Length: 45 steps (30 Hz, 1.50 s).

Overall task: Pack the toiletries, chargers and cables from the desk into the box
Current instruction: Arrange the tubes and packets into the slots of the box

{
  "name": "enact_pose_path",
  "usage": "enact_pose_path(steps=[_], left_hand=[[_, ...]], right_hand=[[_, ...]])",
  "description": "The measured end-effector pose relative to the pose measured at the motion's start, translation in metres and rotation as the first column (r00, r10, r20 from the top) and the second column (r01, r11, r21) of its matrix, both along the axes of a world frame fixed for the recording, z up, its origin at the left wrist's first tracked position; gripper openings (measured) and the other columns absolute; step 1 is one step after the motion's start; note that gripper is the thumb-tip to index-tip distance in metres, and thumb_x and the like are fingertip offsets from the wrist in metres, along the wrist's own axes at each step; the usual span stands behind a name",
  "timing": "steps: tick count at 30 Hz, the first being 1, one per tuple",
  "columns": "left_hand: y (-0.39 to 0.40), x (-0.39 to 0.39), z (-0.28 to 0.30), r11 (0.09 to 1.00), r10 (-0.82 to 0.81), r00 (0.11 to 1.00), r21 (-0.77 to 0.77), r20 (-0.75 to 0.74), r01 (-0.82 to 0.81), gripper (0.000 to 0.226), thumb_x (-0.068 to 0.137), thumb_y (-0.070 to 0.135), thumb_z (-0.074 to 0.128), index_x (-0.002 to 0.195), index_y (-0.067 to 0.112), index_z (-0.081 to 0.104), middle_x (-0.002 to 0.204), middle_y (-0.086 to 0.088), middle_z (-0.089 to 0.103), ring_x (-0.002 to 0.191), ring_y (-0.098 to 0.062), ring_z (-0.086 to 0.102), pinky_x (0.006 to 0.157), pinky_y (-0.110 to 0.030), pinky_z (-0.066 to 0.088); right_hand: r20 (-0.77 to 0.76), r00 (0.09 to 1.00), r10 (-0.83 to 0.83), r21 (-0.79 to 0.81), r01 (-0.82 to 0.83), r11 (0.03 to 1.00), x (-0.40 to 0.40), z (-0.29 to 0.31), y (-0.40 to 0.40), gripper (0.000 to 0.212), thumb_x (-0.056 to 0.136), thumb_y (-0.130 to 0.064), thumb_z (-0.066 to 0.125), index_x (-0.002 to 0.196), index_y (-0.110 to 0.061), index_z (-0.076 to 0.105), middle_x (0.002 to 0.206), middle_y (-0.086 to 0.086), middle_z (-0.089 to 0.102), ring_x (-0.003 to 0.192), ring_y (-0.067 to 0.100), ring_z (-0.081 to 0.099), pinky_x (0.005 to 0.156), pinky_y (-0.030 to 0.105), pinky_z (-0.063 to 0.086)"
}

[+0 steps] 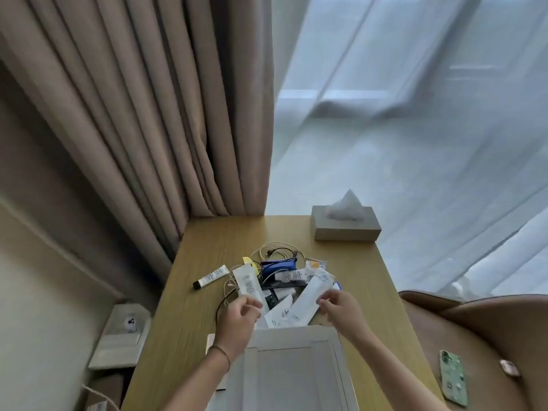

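Head view, looking down on a wooden desk (184, 315), and both hands are up over the clutter. Left hand (237, 321) has its fingers pinched round the lower end of a white sachet (247, 283), which stands up beyond the fingertips; there is grey print on it, too blurred to read. Right hand (341, 310) pinches the near edge of a long pale packet (311, 298) that slants away past the thumb, and its small print can't be read either.

Between the two hands, just beyond the fingertips, sits the pile (284, 277): white and black cables (278, 250) looped at the far side, a blue pouch (278, 265), a dark flat item under it, more white sachets. What's what inside that heap is hard to separate. Off beyond the left fingers, well apart from the pile, lies a white tube with a black cap (210, 276); lettering runs along it, illegible.

Below the wrists is the white box (293, 366), its near end cut off by the frame edge, its left side hidden behind the left forearm.

Far past the right fingertips, a tissue box (345, 226). Out to the right on a brown chair (474, 336), a green phone (453, 378).
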<state>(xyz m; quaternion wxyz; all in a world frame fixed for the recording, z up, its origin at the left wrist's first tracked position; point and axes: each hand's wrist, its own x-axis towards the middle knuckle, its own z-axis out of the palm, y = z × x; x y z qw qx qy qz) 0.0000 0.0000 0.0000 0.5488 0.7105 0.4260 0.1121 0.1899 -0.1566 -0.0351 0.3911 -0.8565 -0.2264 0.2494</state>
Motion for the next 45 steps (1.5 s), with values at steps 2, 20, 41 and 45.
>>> enact_pose_path(steps=[2, 20, 41, 45], left_hand=[[0.002, 0.013, -0.005, 1.000, 0.000, 0.999, -0.007, -0.039, -0.001, 0.020, 0.092, 0.002, 0.052, 0.087, 0.015, 0.067, 0.082, -0.015, 0.070, 0.071, -0.021, 0.056, 0.067, -0.033, 0.045], [0.034, 0.038, -0.034, 0.981, 0.177, 0.957, -0.035, -0.230, -0.190, 0.025, 0.092, 0.004, 0.046, 0.088, 0.016, 0.068, 0.080, -0.003, 0.069, 0.071, -0.015, 0.059, 0.061, -0.026, 0.047], [0.068, 0.075, -0.076, 0.958, 0.264, 0.851, 0.017, -0.454, -0.288, 0.024, 0.084, 0.037, 0.072, 0.081, 0.025, 0.051, 0.079, 0.005, 0.059, 0.064, -0.013, 0.054, 0.056, -0.024, 0.040], [0.070, 0.082, -0.077, 0.950, 0.304, 0.823, 0.091, -0.480, -0.298, 0.038, 0.077, 0.050, 0.077, 0.094, 0.020, 0.061, 0.088, 0.001, 0.065, 0.075, -0.021, 0.061, 0.055, -0.026, 0.037]], right_hand=[[0.031, 0.996, 0.088, -0.109, -0.084, 0.991, 0.018, -0.009, 0.010, 0.018, 0.091, -0.017, 0.059, 0.086, -0.030, 0.070, 0.083, -0.009, 0.075, 0.072, 0.005, 0.070, 0.067, 0.029, 0.056], [0.370, 0.297, 0.880, -0.668, -0.574, 0.475, 0.080, -0.084, 0.055, 0.074, 0.078, -0.011, 0.067, 0.146, -0.024, 0.040, 0.135, 0.003, 0.050, 0.116, 0.025, 0.046, 0.093, 0.035, 0.044], [-0.107, 0.939, 0.326, 0.267, -0.289, 0.919, 0.066, 0.031, 0.021, 0.022, 0.105, -0.024, 0.049, 0.115, -0.016, 0.066, 0.077, 0.003, 0.071, 0.071, 0.026, 0.064, 0.066, 0.038, 0.051], [-0.484, 0.835, 0.262, 0.403, -0.053, 0.914, 0.045, 0.059, 0.013, 0.029, 0.106, -0.023, 0.044, 0.116, -0.008, 0.065, 0.074, 0.010, 0.068, 0.068, 0.023, 0.061, 0.067, 0.035, 0.050]])
